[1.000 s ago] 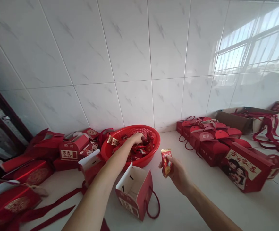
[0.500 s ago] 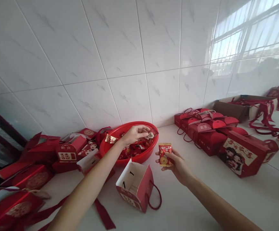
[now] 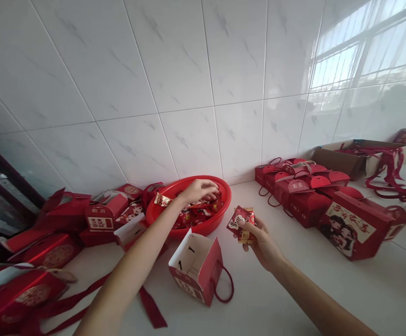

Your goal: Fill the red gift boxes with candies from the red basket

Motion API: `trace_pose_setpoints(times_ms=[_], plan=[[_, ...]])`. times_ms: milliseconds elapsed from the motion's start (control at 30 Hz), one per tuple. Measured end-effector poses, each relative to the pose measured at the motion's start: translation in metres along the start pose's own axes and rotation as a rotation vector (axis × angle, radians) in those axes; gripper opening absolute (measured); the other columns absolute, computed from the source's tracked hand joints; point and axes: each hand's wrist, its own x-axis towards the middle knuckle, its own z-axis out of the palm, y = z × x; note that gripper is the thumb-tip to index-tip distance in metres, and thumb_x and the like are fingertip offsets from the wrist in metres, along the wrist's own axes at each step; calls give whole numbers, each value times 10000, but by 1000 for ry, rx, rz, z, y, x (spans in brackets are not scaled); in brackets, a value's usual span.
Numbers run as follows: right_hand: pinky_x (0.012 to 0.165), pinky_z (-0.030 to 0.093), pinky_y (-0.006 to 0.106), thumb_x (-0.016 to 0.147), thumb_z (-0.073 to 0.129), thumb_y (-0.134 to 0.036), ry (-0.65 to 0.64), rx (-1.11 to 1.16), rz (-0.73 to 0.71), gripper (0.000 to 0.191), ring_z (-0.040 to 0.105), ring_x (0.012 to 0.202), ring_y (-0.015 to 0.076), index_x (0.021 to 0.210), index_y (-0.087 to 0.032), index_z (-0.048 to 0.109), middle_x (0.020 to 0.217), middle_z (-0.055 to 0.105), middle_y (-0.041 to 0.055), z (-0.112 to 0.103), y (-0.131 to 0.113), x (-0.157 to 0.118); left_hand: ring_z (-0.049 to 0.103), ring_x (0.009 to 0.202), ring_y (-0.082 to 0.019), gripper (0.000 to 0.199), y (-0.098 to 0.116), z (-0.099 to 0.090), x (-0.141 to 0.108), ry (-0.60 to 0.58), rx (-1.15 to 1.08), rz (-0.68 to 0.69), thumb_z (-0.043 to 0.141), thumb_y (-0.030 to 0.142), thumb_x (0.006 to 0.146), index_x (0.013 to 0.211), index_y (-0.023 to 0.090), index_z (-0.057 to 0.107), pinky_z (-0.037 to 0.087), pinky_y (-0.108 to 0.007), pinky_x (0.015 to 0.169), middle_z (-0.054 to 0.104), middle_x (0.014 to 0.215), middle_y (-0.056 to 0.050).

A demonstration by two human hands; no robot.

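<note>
My right hand (image 3: 261, 238) is closed on candy packets: a dark red square packet (image 3: 238, 221) with pale lettering lies over a red and gold packet (image 3: 247, 240). My left hand (image 3: 200, 190) is over the red plastic basket (image 3: 224, 205), its fingers bent loosely down above the wrapped sweets (image 3: 194, 217). No packet shows in it. In front of the basket stands an open red gift box (image 3: 206, 263) with a white inside and a cord handle (image 3: 229, 284). A gold and red wrapped bar (image 3: 163, 199) rests near the basket's left side.
Closed red boxes (image 3: 304, 205) stand grouped on the right, by a larger box with a printed couple (image 3: 353, 228). Behind them is a cardboard carton (image 3: 343, 161) of red ribbons. More red boxes (image 3: 54, 256) crowd the left. A tiled wall (image 3: 185, 140) backs the white counter.
The packet that my left hand held above the basket is now in my right hand, over the red and gold one. My left hand has lowered slightly over the basket.
</note>
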Motion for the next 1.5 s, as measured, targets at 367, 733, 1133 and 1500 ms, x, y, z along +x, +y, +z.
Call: trace_pose_setpoints(times_ms=[367,733,1133,1500], plan=[[357,420,189,636,833,-351,-90,-79,-19,377,553,496,113,883,-174,611,644,633,-16,1,4,-2,616,1141,-252,346,-76,-12,59,-25,479,-157,617,340,954,1261,182,600,532,-483,960,599,1320,-108],[370,419,188,644,833,-365,-96,-109,7,371,557,518,117,865,-175,604,651,627,-12,2,5,-2,620,1128,-253,374,-85,-9,62,-186,756,-221,619,345,953,1289,186,579,543,-473,939,593,1315,-108],[377,424,193,623,842,-355,-81,-126,-17,358,548,502,105,802,-172,592,644,618,-21,2,2,-2,656,1003,-211,302,-72,-9,54,-78,603,-189,624,354,949,1185,165,623,567,-412,857,651,1177,-87],[422,447,208,640,840,-411,-60,-13,-45,373,590,573,134,821,-162,629,700,684,37,0,-2,-1,665,830,-217,532,3,-7,-13,80,-132,195,522,659,874,863,148,668,519,-329,781,716,862,-54]])
